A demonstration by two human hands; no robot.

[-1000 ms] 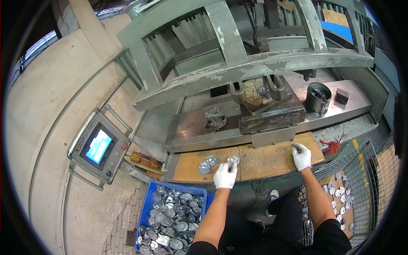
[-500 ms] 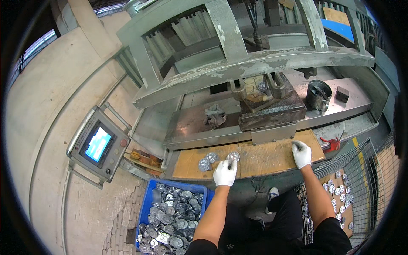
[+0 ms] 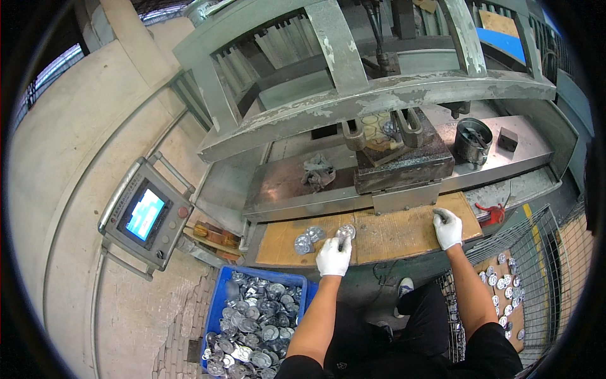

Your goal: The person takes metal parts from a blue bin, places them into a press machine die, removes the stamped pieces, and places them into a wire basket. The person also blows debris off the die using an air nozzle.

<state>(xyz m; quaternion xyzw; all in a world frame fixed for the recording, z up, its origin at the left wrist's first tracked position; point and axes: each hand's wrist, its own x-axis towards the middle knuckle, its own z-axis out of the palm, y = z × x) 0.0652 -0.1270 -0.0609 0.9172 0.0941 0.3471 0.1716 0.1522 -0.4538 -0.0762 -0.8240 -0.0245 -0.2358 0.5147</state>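
Note:
My left hand (image 3: 333,254), in a white glove, rests on the brown cardboard-covered shelf (image 3: 391,234) with its fingers on a round silvery metal piece (image 3: 345,232). Two more silvery pieces (image 3: 307,240) lie just to its left on the cardboard. My right hand (image 3: 447,227), also gloved, lies knuckles up on the right part of the same shelf, with nothing visible in it. Behind the shelf stands a dark steel die block (image 3: 404,161) under the green press frame (image 3: 379,101).
A blue crate (image 3: 297,281) full of silvery pieces sits on the floor at lower left. A control panel with a lit screen (image 3: 146,215) stands left. A metal can (image 3: 473,140), a crumpled rag (image 3: 317,172) and a red tool (image 3: 491,213) lie near the press. More discs (image 3: 508,284) lie at right.
The view has shifted slightly. My left hand has moved a little forward onto the silvery piece; the right hand stays on the shelf.

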